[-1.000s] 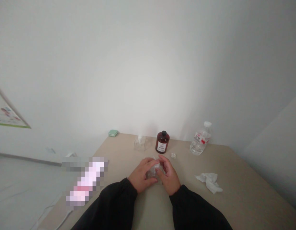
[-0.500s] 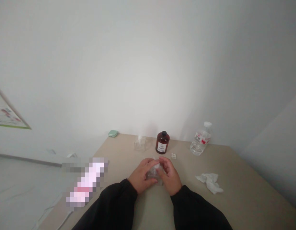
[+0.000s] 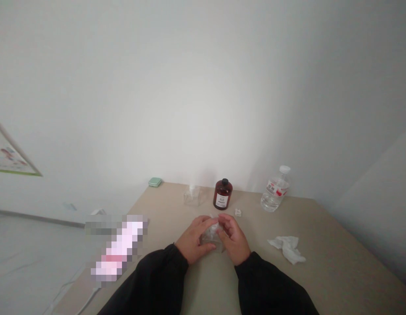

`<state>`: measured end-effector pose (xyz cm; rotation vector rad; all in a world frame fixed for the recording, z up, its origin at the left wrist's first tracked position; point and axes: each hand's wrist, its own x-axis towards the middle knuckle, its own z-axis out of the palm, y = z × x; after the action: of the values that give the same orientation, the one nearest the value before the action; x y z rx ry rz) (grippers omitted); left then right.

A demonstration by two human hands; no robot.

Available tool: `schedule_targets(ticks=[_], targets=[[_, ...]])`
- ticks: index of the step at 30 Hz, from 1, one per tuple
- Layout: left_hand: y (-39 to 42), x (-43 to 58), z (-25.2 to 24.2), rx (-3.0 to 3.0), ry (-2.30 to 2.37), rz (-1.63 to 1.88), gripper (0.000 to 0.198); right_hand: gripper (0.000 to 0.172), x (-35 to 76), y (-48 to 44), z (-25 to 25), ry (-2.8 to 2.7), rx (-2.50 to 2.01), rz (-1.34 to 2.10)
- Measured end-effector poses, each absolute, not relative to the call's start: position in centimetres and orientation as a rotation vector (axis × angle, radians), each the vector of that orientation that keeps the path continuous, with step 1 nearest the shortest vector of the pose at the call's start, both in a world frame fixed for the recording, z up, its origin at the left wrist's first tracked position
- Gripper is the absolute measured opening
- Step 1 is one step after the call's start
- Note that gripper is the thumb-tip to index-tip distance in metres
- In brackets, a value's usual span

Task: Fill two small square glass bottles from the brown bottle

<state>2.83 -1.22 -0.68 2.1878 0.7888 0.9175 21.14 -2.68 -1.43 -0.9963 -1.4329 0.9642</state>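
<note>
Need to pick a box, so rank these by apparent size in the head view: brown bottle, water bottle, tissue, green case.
1. water bottle and tissue: about alike; the tissue lies nearer the camera, so they are left unranked.
2. brown bottle
3. green case, smallest

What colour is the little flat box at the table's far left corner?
Mint green; the small flat box shows best in the head view.

Soft even daylight, faint shadows, slightly blurry, wide-angle distortion
</note>
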Motion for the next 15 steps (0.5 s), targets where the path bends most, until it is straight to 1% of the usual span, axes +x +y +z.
schedule_targets(ticks=[4,5,9,11,15], targets=[[-1.18,2.83,-0.64,2.207,0.767,0.926,0.066,0.051,21.04,-2.48,-1.85,-1.428,-1.027,0.914],[-1.17,2.83,-0.65,2.209,0.764,0.931,0.066,0.051,20.99,-2.43,-1.96,-1.429,-1.04,0.901],[-1.1,2.79,-0.84,2.207,0.761,0.932,0.066,0.04,21.14,-2.46,-2.07,-1.477,-1.034,0.89],[-1.06,2.78,-0.97,2.21,0.763,0.931,0.066,0.038,21.3,-2.5,-2.01,-1.5,-1.008,0.892],[-1.05,2.79,-1.02,2.21,0.764,0.93,0.067,0.045,21.18,-2.47,-1.86,-1.49,-1.01,0.884]])
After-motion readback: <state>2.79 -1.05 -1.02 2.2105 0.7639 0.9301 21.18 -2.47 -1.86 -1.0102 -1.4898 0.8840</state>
